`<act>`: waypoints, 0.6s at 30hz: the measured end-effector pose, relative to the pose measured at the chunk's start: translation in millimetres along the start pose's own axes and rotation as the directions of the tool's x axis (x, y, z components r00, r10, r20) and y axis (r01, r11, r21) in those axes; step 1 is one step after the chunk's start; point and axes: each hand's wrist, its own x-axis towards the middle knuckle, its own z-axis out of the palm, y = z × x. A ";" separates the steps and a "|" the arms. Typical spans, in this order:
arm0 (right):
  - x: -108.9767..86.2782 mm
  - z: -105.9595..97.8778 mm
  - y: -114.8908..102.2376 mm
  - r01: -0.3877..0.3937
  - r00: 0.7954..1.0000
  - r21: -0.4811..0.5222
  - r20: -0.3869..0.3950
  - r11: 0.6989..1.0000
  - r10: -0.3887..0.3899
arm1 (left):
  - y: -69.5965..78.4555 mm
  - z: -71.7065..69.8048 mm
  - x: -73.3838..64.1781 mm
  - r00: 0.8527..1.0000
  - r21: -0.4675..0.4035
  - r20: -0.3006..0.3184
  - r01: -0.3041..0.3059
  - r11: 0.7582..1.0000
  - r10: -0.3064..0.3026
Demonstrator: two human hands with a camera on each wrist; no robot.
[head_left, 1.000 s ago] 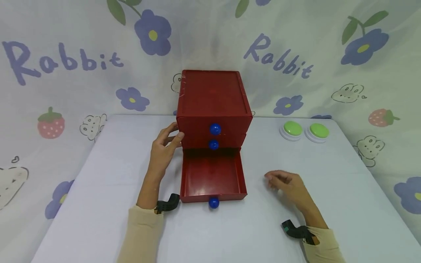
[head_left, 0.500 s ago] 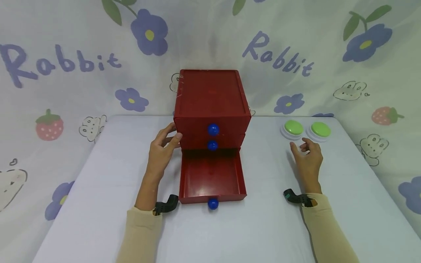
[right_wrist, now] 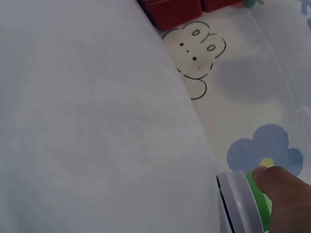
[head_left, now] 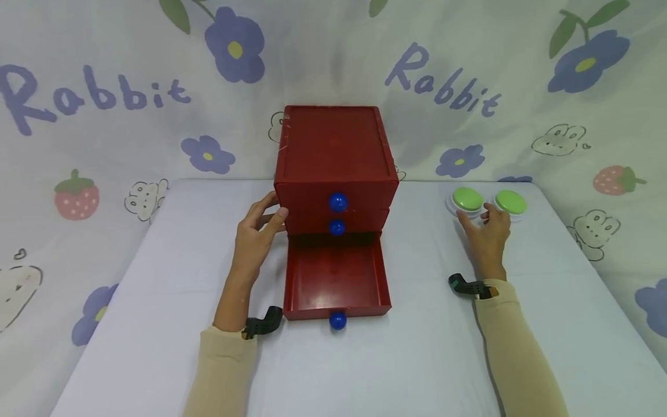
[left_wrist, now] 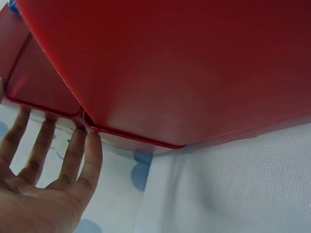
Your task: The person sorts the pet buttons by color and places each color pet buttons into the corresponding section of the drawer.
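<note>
A red drawer cabinet (head_left: 336,145) stands in the middle of the table in the head view. Its bottom drawer (head_left: 312,313) is pulled out, with the inside floor showing; the two upper drawers are in. My left hand (head_left: 252,240) rests against the cabinet's left side, its fingers nearly straight in the left wrist view. At the back right, my right hand (head_left: 488,237) reaches to a green push button (head_left: 468,198) with a white base. The right thumb (right_wrist: 282,187) overlaps the green top in the right wrist view, and the fingers lie at the button's right side.
A second green button (head_left: 510,202) stands just right of the first, partly behind the right hand. Blue knobs (head_left: 338,321) stick out from the drawer fronts. Behind the table hangs a printed curtain (head_left: 323,52). Each wrist wears a black camera (head_left: 264,322).
My right hand has moved from beside the open drawer to the back right, up to the left green button. The left hand stays at the cabinet's side.
</note>
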 end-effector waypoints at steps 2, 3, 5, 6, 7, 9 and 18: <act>3.4 2.1 -1.3 -0.008 1.000 -0.012 0.014 1.000 0.008 | -3.2 -1.2 0.9 1.000 0.000 -0.007 -0.006 1.000 0.006; 5.0 3.0 -2.2 -0.010 1.000 -0.019 0.020 1.000 0.011 | -4.6 -1.7 1.2 1.000 0.001 -0.008 -0.009 1.000 0.009; 8.0 4.8 -3.2 -0.019 0.999 -0.038 0.028 0.999 0.020 | -6.2 -2.4 1.8 1.000 -0.003 -0.010 -0.018 1.000 0.018; 9.1 5.7 -3.5 -0.022 0.999 -0.049 0.032 0.999 0.024 | -6.8 -2.7 1.9 1.000 -0.004 -0.011 -0.022 1.000 0.022; 10.1 6.2 -3.7 -0.032 0.999 -0.062 0.039 0.998 0.034 | -7.1 -2.7 1.9 1.000 -0.004 -0.010 -0.023 1.000 0.023; 11.8 6.5 -4.3 -0.044 0.998 -0.086 0.051 0.995 0.049 | -7.6 -2.7 2.0 1.000 -0.002 -0.008 -0.025 1.000 0.025; 18.0 6.6 -3.9 -0.089 0.990 -0.132 0.100 0.987 0.103 | -8.0 -1.5 2.6 1.000 0.003 -0.006 -0.030 1.000 0.030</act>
